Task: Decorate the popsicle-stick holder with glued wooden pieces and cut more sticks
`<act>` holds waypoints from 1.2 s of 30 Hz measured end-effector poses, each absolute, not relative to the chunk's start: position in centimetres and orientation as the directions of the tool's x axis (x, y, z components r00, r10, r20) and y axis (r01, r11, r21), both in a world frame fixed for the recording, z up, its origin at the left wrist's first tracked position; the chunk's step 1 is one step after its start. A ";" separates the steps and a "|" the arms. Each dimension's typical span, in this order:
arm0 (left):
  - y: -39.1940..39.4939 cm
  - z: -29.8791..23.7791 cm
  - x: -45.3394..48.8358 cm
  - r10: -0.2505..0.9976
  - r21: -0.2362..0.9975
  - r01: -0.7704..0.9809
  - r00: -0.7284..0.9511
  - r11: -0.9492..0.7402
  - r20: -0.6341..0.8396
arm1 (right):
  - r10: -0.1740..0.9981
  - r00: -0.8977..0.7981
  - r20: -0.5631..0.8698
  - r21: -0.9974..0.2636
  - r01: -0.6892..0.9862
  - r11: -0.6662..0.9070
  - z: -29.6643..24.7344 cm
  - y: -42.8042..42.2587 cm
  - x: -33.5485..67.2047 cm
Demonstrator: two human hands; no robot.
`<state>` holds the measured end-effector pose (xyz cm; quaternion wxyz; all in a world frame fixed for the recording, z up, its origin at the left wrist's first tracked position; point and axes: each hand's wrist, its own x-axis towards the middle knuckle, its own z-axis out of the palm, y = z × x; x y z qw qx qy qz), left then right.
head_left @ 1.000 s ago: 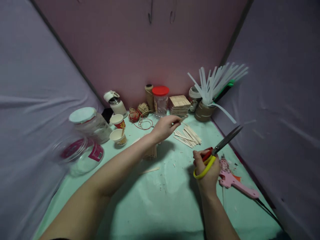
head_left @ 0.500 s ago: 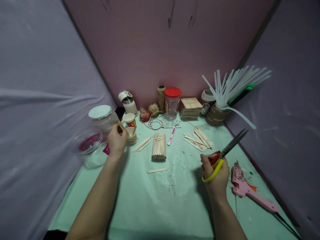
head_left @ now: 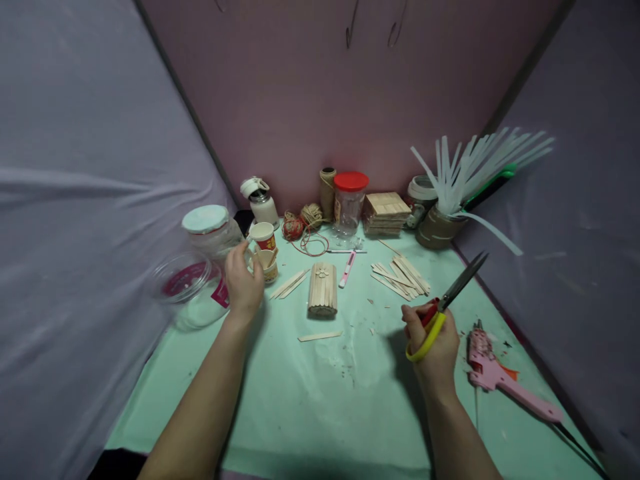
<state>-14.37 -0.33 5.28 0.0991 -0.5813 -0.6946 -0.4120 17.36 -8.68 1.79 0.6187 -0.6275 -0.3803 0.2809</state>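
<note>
My left hand (head_left: 243,281) is beside the small paper cup (head_left: 270,272), its thumb and forefinger apart and nothing visible between them. Bits of wooden stick show inside that cup, and a red paper cup (head_left: 264,236) stands just behind it. My right hand (head_left: 436,348) grips scissors (head_left: 456,288) with red and yellow handles, their blades pointing up and away to the right. Between the hands lies a piece built of wooden craft sticks (head_left: 323,290) with a small flower shape on top. A single craft stick (head_left: 320,337) rests in front of it.
Craft sticks lie in piles to the left (head_left: 290,285) and right (head_left: 403,277). A pink glue gun (head_left: 500,380) with a cord is at right. Clear jars (head_left: 213,233) stand left. Behind are twine balls, a red-lidded jar (head_left: 350,207) and a pot of glue sticks (head_left: 440,227).
My left hand has let go of the short piece of wooden stick at the cup, and its fingers have parted. My right hand still holds the scissors. The view has shifted slightly.
</note>
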 end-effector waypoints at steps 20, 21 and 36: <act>3.0 7.1 -14.5 0.948 0.230 0.971 -0.135 0.068 0.289 | 0.848 0.519 0.111 -0.989 0.142 0.043 1.1 -8.6 17.3; 3.1 7.2 -14.6 0.948 0.235 0.970 -0.133 0.065 0.290 | 0.848 0.519 0.109 -0.989 0.143 0.039 1.2 -8.6 17.3; 3.7 6.2 -16.6 0.932 0.333 0.941 -0.065 -0.062 0.358 | 0.860 0.503 0.087 -0.991 0.130 0.025 1.9 -8.8 16.9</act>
